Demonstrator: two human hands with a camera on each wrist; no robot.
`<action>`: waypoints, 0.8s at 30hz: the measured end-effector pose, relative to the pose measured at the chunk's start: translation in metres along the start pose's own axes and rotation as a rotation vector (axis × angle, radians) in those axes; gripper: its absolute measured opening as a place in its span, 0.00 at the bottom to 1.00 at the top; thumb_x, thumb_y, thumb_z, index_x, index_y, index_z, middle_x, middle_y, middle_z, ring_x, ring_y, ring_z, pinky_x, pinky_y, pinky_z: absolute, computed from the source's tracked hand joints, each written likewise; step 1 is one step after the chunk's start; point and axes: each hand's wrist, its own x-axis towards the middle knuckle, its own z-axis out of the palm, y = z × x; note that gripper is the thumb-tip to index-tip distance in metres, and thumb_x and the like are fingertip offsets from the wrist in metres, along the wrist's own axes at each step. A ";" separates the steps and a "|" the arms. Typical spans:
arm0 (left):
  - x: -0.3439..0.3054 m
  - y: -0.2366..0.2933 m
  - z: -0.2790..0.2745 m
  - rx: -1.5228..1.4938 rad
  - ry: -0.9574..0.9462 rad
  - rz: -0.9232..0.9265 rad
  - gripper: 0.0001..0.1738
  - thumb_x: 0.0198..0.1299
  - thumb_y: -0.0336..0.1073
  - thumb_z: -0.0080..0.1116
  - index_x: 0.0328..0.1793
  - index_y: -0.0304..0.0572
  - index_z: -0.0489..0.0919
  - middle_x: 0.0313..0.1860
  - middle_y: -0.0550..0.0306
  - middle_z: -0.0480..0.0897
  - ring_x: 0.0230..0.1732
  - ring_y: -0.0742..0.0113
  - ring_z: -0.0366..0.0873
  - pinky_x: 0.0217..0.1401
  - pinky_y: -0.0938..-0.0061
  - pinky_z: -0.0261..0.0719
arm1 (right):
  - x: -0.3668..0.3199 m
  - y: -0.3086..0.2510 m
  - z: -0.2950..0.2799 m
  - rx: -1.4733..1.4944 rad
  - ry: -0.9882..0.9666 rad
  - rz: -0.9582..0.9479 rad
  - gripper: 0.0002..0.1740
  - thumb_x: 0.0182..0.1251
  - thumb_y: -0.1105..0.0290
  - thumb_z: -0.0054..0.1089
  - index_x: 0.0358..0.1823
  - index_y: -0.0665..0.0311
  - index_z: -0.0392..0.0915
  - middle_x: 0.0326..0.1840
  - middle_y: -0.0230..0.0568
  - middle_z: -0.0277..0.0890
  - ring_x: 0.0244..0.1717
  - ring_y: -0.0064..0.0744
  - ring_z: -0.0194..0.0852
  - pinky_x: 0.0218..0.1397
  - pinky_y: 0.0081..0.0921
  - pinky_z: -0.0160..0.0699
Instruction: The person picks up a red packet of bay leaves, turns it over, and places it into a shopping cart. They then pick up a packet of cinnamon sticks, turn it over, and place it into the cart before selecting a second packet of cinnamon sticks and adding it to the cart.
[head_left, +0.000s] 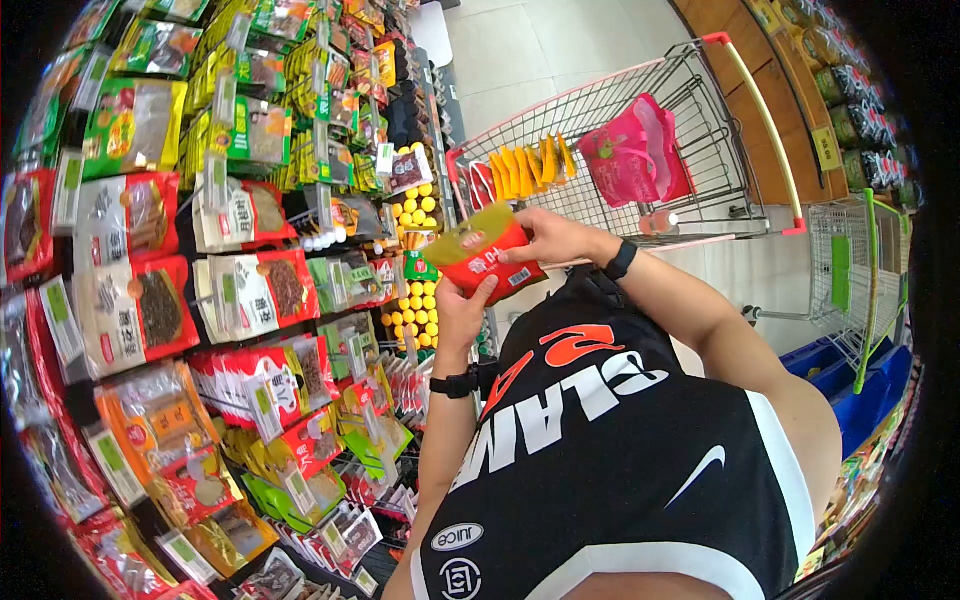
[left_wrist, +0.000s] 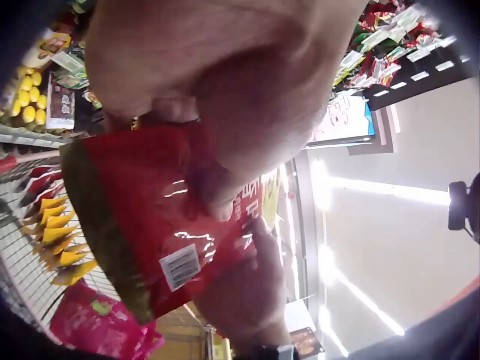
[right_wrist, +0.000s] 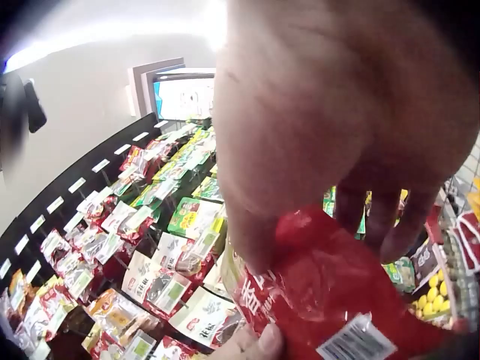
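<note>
Both hands pinch the red packet (head_left: 505, 264) near the end of the cart (head_left: 716, 39) opposite its handle (head_left: 764, 125): the left hand (head_left: 463, 318) on the side farther from the cart, the right hand (head_left: 560, 238) on the side nearer it. Reading it probably calls for keeping the print uncovered and tilted off the glare. Its gold-banded edge (head_left: 468, 238) faces away from the handle; which axis is longer cannot be told.

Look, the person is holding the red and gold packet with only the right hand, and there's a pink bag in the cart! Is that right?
Not quite: the left hand holds the packet too, as the head view shows. The pink bag is indeed in the cart.
</note>
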 end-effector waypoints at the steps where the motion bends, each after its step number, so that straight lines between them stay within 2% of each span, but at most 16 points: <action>1: -0.003 0.000 -0.005 0.032 -0.005 -0.015 0.23 0.61 0.29 0.68 0.61 0.35 0.74 0.51 0.52 0.85 0.50 0.67 0.83 0.57 0.71 0.80 | 0.000 -0.004 0.003 0.014 0.025 -0.046 0.18 0.68 0.63 0.68 0.53 0.65 0.81 0.48 0.38 0.84 0.47 0.22 0.78 0.55 0.24 0.77; 2: -0.008 0.001 -0.010 0.063 -0.005 -0.033 0.22 0.61 0.29 0.69 0.59 0.34 0.75 0.51 0.52 0.85 0.50 0.67 0.83 0.56 0.71 0.80 | -0.001 -0.006 0.007 0.029 0.047 -0.089 0.16 0.68 0.65 0.68 0.51 0.66 0.82 0.48 0.37 0.83 0.47 0.21 0.78 0.53 0.23 0.78; 3: 0.014 -0.011 0.037 0.071 -0.017 -0.069 0.21 0.61 0.28 0.68 0.58 0.34 0.76 0.50 0.52 0.85 0.49 0.67 0.83 0.55 0.71 0.80 | -0.022 0.012 -0.042 0.102 0.055 -0.049 0.16 0.68 0.65 0.67 0.51 0.67 0.81 0.47 0.37 0.83 0.46 0.21 0.77 0.52 0.22 0.77; 5: 0.023 -0.011 0.044 0.192 -0.018 -0.090 0.19 0.61 0.26 0.67 0.56 0.33 0.77 0.49 0.53 0.86 0.47 0.68 0.84 0.52 0.70 0.81 | -0.019 0.028 -0.061 0.285 0.077 -0.080 0.15 0.69 0.66 0.65 0.51 0.68 0.81 0.46 0.36 0.83 0.45 0.20 0.76 0.50 0.20 0.77; 6: 0.031 -0.008 0.051 0.327 -0.026 -0.050 0.20 0.58 0.26 0.68 0.56 0.32 0.77 0.47 0.50 0.87 0.45 0.64 0.86 0.50 0.69 0.82 | -0.019 0.039 -0.073 0.185 0.054 -0.108 0.15 0.71 0.66 0.64 0.51 0.69 0.81 0.43 0.35 0.82 0.43 0.20 0.76 0.47 0.20 0.76; 9: 0.041 -0.016 0.054 0.546 -0.120 -0.112 0.22 0.55 0.27 0.70 0.56 0.33 0.77 0.47 0.46 0.87 0.47 0.57 0.87 0.51 0.67 0.82 | -0.030 0.057 -0.090 0.206 -0.016 0.061 0.15 0.71 0.66 0.63 0.51 0.69 0.81 0.40 0.34 0.82 0.40 0.20 0.75 0.44 0.21 0.76; 10: 0.044 -0.020 0.055 0.545 -0.128 -0.146 0.27 0.54 0.30 0.71 0.60 0.35 0.74 0.48 0.42 0.86 0.49 0.53 0.86 0.52 0.65 0.81 | -0.032 0.062 -0.093 0.212 -0.042 0.102 0.13 0.71 0.67 0.62 0.48 0.70 0.81 0.36 0.32 0.81 0.37 0.19 0.74 0.41 0.22 0.75; 13: 0.055 -0.013 0.076 0.520 -0.026 -0.060 0.32 0.55 0.32 0.70 0.64 0.37 0.69 0.49 0.42 0.85 0.49 0.53 0.86 0.53 0.65 0.81 | -0.028 0.081 -0.097 0.068 -0.053 0.067 0.11 0.71 0.68 0.61 0.45 0.71 0.80 0.32 0.32 0.79 0.35 0.19 0.73 0.39 0.22 0.75; 14: 0.057 -0.011 0.074 0.574 -0.073 -0.189 0.34 0.59 0.28 0.67 0.68 0.33 0.62 0.57 0.45 0.81 0.57 0.62 0.82 0.59 0.66 0.79 | -0.025 0.087 -0.097 0.035 -0.023 0.057 0.12 0.70 0.68 0.61 0.43 0.72 0.79 0.28 0.34 0.78 0.31 0.20 0.72 0.36 0.24 0.74; 17: 0.060 -0.050 0.067 0.387 0.114 -0.191 0.34 0.61 0.35 0.68 0.68 0.35 0.61 0.60 0.41 0.77 0.60 0.56 0.79 0.61 0.65 0.77 | -0.013 0.091 -0.102 0.095 -0.005 0.144 0.12 0.70 0.69 0.60 0.45 0.73 0.79 0.26 0.35 0.77 0.27 0.20 0.72 0.32 0.24 0.75; 18: 0.061 -0.054 0.063 0.360 0.146 -0.248 0.34 0.63 0.36 0.66 0.68 0.34 0.60 0.63 0.41 0.73 0.63 0.57 0.74 0.64 0.66 0.74 | -0.004 0.103 -0.104 -0.065 -0.004 0.087 0.11 0.70 0.71 0.58 0.47 0.73 0.80 0.26 0.35 0.78 0.26 0.18 0.74 0.31 0.22 0.77; 21: 0.055 -0.075 0.051 0.312 0.286 -0.269 0.33 0.64 0.34 0.65 0.69 0.34 0.60 0.63 0.41 0.73 0.63 0.57 0.74 0.63 0.66 0.75 | 0.015 0.119 -0.098 -0.069 0.094 0.076 0.12 0.70 0.72 0.57 0.47 0.73 0.80 0.26 0.37 0.78 0.27 0.18 0.77 0.32 0.23 0.79; 22: 0.050 -0.075 0.050 0.263 0.305 -0.320 0.33 0.64 0.34 0.64 0.69 0.35 0.60 0.62 0.43 0.73 0.63 0.58 0.73 0.63 0.65 0.74 | 0.020 0.120 -0.099 -0.088 0.093 0.096 0.12 0.70 0.71 0.57 0.47 0.73 0.81 0.26 0.44 0.79 0.26 0.26 0.79 0.33 0.29 0.78; 24: 0.039 -0.078 0.048 0.360 0.340 -0.357 0.33 0.64 0.34 0.64 0.69 0.35 0.59 0.62 0.44 0.73 0.62 0.59 0.73 0.63 0.65 0.74 | 0.029 0.124 -0.096 -0.163 0.139 0.043 0.12 0.70 0.71 0.57 0.48 0.73 0.81 0.27 0.49 0.80 0.26 0.33 0.80 0.34 0.32 0.78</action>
